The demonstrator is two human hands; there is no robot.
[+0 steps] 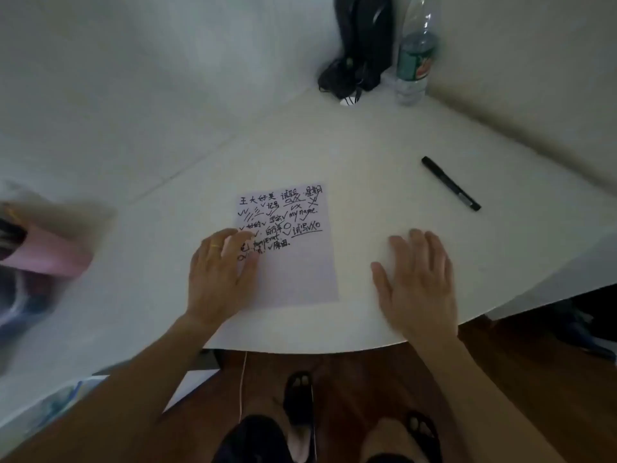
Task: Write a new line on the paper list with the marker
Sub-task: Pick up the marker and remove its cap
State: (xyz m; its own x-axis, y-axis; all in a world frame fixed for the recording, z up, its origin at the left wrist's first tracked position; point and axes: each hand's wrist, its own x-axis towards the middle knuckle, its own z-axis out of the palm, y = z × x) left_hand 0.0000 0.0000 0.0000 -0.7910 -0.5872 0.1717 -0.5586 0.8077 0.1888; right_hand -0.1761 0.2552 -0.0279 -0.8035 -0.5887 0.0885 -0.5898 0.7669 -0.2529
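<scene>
A white paper list (300, 272) lies on the white table (367, 145), its upper half filled with black handwriting and its lower half blank. My left hand (222, 275) rests flat on the paper's left edge, fingers spread, a ring on one finger. My right hand (417, 279) hovers or rests on the table just right of the paper, open and holding nothing. The black marker (450, 183), capped, lies on the table at the far right, well beyond my right hand.
A clear water bottle (415, 55) and a black bag or device (362, 45) stand in the far corner by the wall. A blurred pink item (50, 252) sits at the left. The table's front edge (300, 350) curves above a wooden floor and my feet.
</scene>
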